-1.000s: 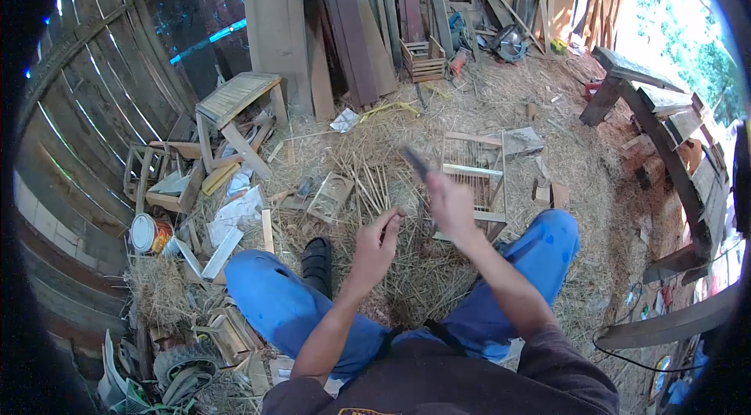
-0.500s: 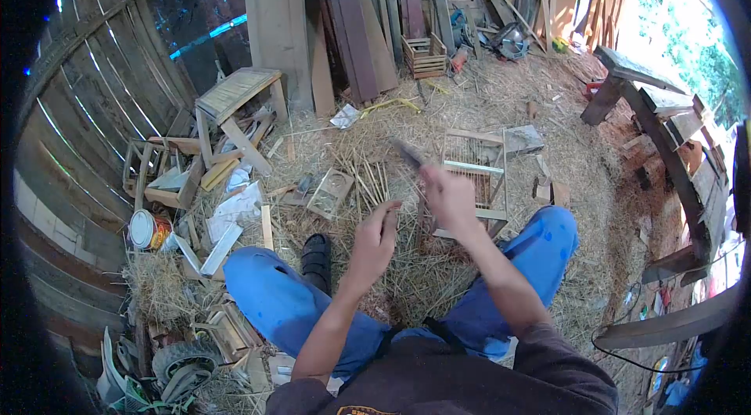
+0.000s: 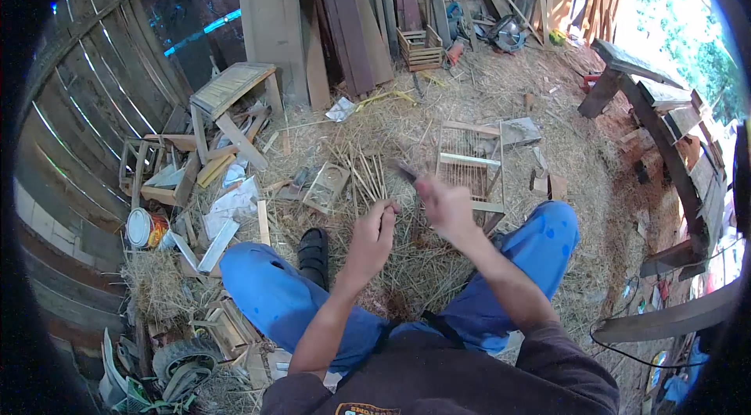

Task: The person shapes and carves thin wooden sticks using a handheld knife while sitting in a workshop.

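My right hand (image 3: 447,211) grips a knife (image 3: 404,173), its dark blade pointing up and to the left. Close by on the left, my left hand (image 3: 371,237) is closed, thumb and fingertips pressed together; whatever it pinches is too small to make out. Just beyond both hands, a bundle of thin sticks (image 3: 364,178) lies on the straw. A wooden frame with thin bars (image 3: 471,158), like a small cage, rests on the ground past my right hand. To the left of the sticks lies a small wooden panel (image 3: 326,186).
Straw and shavings cover the ground (image 3: 407,266) between my knees. A small wooden stool (image 3: 233,92) stands at the left, near a paint can (image 3: 144,228). Planks (image 3: 340,20) lean on the back wall beside a slatted crate (image 3: 420,49). A heavy wooden bench (image 3: 661,114) runs along the right.
My right hand and the knife have come slightly lower, toward me. My left hand stays nearly in place, its thumb and fingers closer together. The view has shifted slightly.
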Demonstrator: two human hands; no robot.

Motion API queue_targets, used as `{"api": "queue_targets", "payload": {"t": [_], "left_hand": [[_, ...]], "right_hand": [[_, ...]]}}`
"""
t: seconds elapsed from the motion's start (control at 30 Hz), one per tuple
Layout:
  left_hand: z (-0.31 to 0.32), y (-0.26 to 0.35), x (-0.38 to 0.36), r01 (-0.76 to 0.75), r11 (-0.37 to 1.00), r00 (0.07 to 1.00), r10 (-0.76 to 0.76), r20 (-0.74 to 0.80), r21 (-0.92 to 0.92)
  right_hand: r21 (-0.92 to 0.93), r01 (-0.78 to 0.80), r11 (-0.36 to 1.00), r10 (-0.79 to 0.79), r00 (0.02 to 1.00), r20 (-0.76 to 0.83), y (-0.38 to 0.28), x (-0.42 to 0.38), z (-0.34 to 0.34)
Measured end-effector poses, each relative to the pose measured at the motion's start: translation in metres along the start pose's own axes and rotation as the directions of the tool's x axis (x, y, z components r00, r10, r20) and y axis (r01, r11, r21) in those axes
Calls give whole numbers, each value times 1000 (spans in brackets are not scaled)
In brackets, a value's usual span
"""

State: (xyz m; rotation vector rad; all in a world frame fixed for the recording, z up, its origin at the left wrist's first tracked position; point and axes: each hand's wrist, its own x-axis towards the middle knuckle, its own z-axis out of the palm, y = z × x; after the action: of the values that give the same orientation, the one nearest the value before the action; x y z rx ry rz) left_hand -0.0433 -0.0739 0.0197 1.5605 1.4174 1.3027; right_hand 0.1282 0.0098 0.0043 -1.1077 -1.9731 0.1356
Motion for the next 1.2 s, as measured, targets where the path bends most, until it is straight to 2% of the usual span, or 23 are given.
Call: {"api": "queue_targets", "payload": {"t": [0.07, 0.1, 0.2, 0.23, 0.33, 0.37, 0.47, 0.57, 0.7, 0.8, 0.83, 0.93, 0.97, 1.07, 1.1, 1.2], "left_hand": [[1, -3, -1, -16, 1000, 1000, 16, 3, -5], [1, -4, 1, -27, 1000, 1000, 27, 0, -6], [-2, 0, -1, 51, 997, 993, -46, 105, -51], [-2, -1, -2, 30, 999, 994, -27, 108, -34], [3, -7, -4, 2, 999, 994, 2, 107, -41], [4, -9, -4, 17, 997, 996, -10, 90, -76], [3, -7, -3, 23, 997, 995, -15, 103, -77], [4, -8, -7, 19, 999, 992, -13, 129, -49], [2, -9, -6, 100, 990, 989, -88, 116, -101], [0, -4, -4, 35, 999, 992, -31, 120, -29], [0, -5, -4, 29, 999, 992, -25, 127, -33], [3, -7, -7, 10, 999, 991, -5, 133, -38], [3, -9, -5, -2, 1000, 993, 5, 118, -28], [-1, -5, 0, 33, 998, 991, -25, 128, -60], [-3, -3, 0, 58, 995, 989, -47, 140, -80], [0, -12, -1, 48, 994, 985, -31, 169, -103]], "right_hand": [[-49, 32, 998, -21, 979, 200, -16, -5, -8], [-43, 122, 992, -120, 991, 52, -4, 1, 0], [71, -170, 983, 176, 979, -98, -1, 29, -15], [50, -137, 989, 142, 982, -123, 1, 26, -13], [10, -28, 1000, 27, 997, 75, -13, -5, -8], [13, 12, 1000, -13, 997, 80, -13, -4, -7], [150, -162, 975, 182, 975, -131, -4, 27, -9], [183, -217, 959, 233, 970, -67, -1, 9, 0], [-39, -27, 999, 30, 996, 80, -6, 5, -6], [156, -200, 967, 225, 961, -158, 9, 27, -10], [106, -280, 954, 291, 952, -99, 13, 27, -14], [78, 38, 996, -31, 996, -85, 4, -2, 0], [66, 70, 995, -71, 997, 19, -2, -11, 0], [-2, 76, 997, -76, 997, -14, -10, 6, -3], [-39, 60, 997, -65, 988, -140, -3, 17, 0], [-51, -81, 995, 74, 988, -132, 6, 20, -10]]}}
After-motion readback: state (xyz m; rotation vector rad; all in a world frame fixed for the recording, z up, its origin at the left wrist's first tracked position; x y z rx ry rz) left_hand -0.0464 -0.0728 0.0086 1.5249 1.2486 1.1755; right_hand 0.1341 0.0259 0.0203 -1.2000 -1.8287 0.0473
